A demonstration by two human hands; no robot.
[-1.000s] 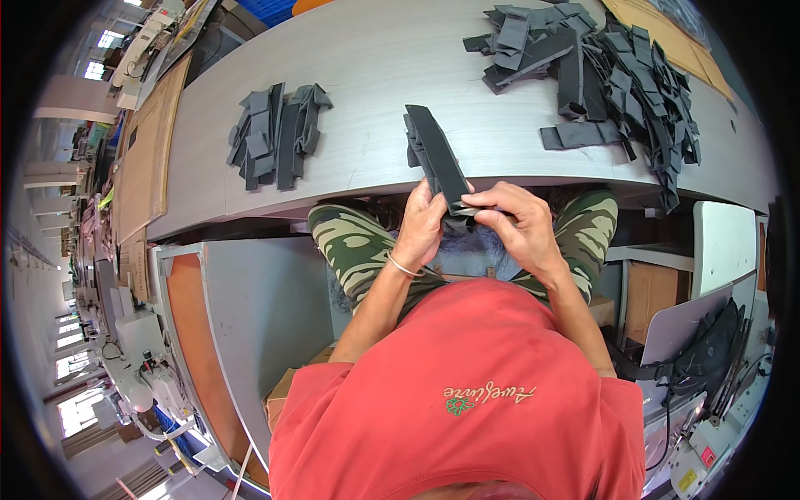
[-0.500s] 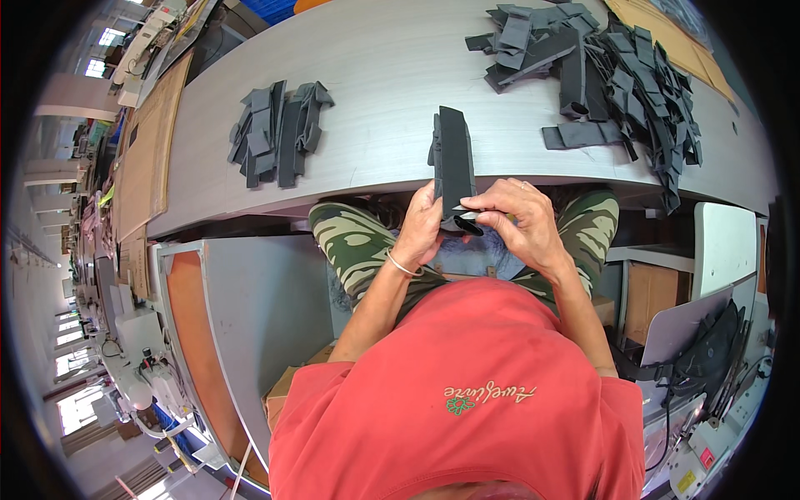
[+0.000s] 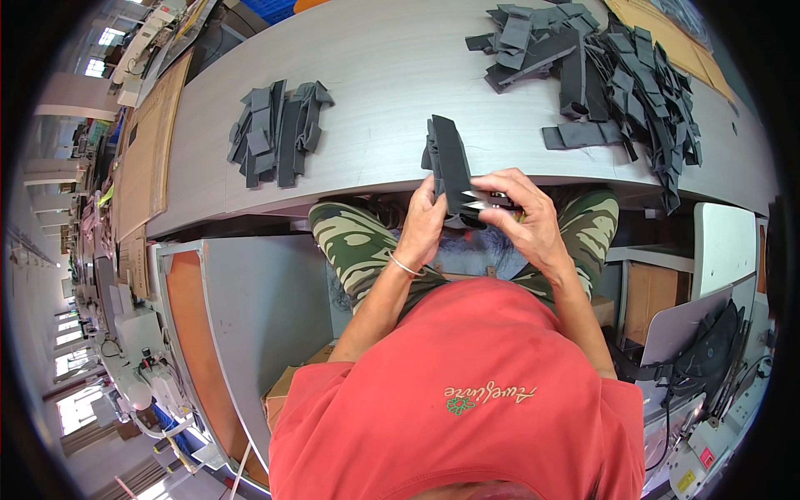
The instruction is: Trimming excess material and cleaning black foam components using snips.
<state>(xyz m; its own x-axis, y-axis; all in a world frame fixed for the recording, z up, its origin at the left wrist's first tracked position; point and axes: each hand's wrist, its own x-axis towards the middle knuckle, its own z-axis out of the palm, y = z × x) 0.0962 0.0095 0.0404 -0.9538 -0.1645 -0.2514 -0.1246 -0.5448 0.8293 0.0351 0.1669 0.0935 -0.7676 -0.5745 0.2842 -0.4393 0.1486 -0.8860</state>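
My left hand [image 3: 422,222] is closed around a dark grey folded fabric strip [image 3: 451,162], held upright over my lap at the table's near edge. In my right hand [image 3: 527,215] is a small pair of thread snips [image 3: 477,200], mostly covered by the fingers. Their two pointed metal blades stand apart, against or just in front of the strip's lower right edge. A small stack of similar grey strips [image 3: 287,137] lies on the table to the left. At the far right is a large loose heap of such strips [image 3: 583,83].
The light grey table [image 3: 383,75] spans the area ahead of me. Brown cardboard [image 3: 675,42] lies beyond the heap, and another sheet [image 3: 143,158] is at the left. A grey cabinet panel [image 3: 262,292] stands by my left side; shelves with a cardboard box [image 3: 652,298] are at my right.
The snips' blades have opened and turned toward the strip's side. The strip has tilted a little, its top lower and further left. My right hand has shifted slightly.
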